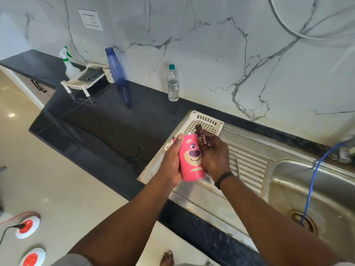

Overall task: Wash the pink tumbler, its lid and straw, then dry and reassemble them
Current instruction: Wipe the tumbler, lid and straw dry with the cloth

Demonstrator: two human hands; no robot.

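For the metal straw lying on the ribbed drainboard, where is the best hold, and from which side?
Probably from above, pinching the straw across its middle with fingers on either long side. It lies flat along the drainboard ribs, thin and smooth, so an end grip would likely let it tip or slip.

Tumbler over drainboard; basket behind; basin right.
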